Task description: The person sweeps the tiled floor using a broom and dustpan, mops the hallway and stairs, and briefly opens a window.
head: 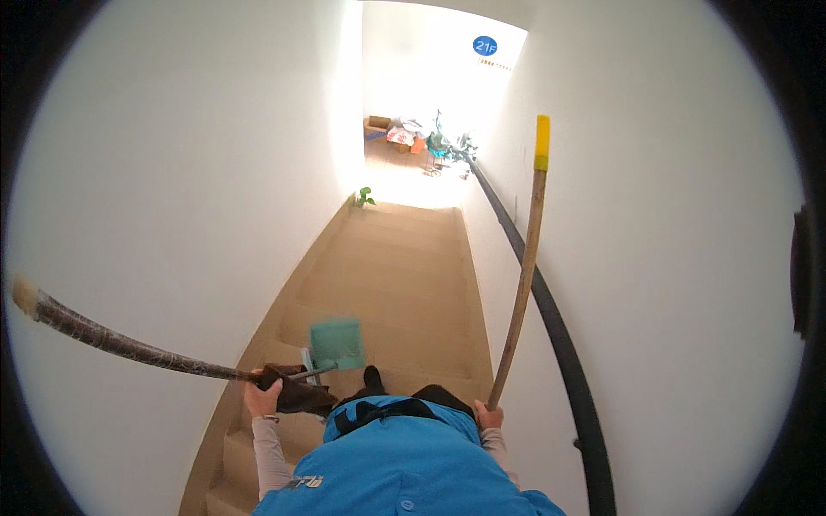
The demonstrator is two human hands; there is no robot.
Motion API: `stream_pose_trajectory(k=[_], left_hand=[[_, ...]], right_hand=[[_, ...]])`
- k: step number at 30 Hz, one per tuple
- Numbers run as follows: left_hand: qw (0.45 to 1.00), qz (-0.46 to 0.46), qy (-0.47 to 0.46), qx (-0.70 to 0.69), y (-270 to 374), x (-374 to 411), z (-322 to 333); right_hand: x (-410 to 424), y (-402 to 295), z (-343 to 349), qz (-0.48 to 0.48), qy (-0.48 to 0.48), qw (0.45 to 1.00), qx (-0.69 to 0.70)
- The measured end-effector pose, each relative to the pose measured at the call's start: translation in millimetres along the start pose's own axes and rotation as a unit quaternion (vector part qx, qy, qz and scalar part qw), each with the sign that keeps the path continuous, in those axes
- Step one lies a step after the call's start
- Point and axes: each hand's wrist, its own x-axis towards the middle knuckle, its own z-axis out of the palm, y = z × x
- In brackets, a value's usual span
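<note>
My left hand (263, 396) grips a dark brown pole (129, 345) that has a pale end and looks wrapped in clear film. A dark brown cloth (298, 392) is bunched in the same hand. Just beyond it hangs a blurred teal dustpan (337, 344) over the steps; its thin grey rod runs back to the cloth, and whether my fingers hold that rod is hidden. In my right hand (490, 416) is a wooden pole (526, 258), slanting upward, with yellow tape around its far end. The lower end of this pole is out of sight.
Beige stairs (393, 277) lead down between white walls. A dark handrail (561, 335) follows the right wall, behind the wooden pole. A small green plant (365, 197) is at the lower left. Bags and boxes (403, 134) are piled on the bright landing, under a blue sign (485, 46) with writing.
</note>
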Motion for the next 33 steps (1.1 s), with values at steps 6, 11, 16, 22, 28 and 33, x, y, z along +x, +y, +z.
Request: stream_pose_trajectory(k=[6, 11, 16, 22, 28, 33], left_hand=[[0.997, -0.017, -0.017, -0.067, -35.8, -0.4, -18.0], [0.997, 0.017, 0.005, -0.077, -97.1, 0.8, -33.9], [0.999, 0.014, 0.042, -0.029, -103.7, 15.0, 28.4], [0.994, 0.001, 0.033, -0.108, -151.5, 36.8, 87.6], [0.999, 0.025, 0.024, -0.03, -213.5, 46.5, 25.7], [0.997, -0.009, -0.023, -0.075, -285.6, 57.8, -30.7]], right_hand=[[-13.6, -0.8, 81.9, 0.006, 0.054, 0.991, -0.125], [-29.1, -47.2, 85.3, 0.043, -0.157, 0.986, 0.025], [31.0, -66.3, 118.5, 0.035, -0.158, 0.986, 0.045], [89.5, 14.9, 191.7, 0.098, -0.158, 0.966, 0.181], [-22.4, 3.9, 169.5, 0.049, -0.028, 0.99, 0.127], [-121.9, 61.3, 206.8, 0.013, 0.055, 0.993, 0.106]])
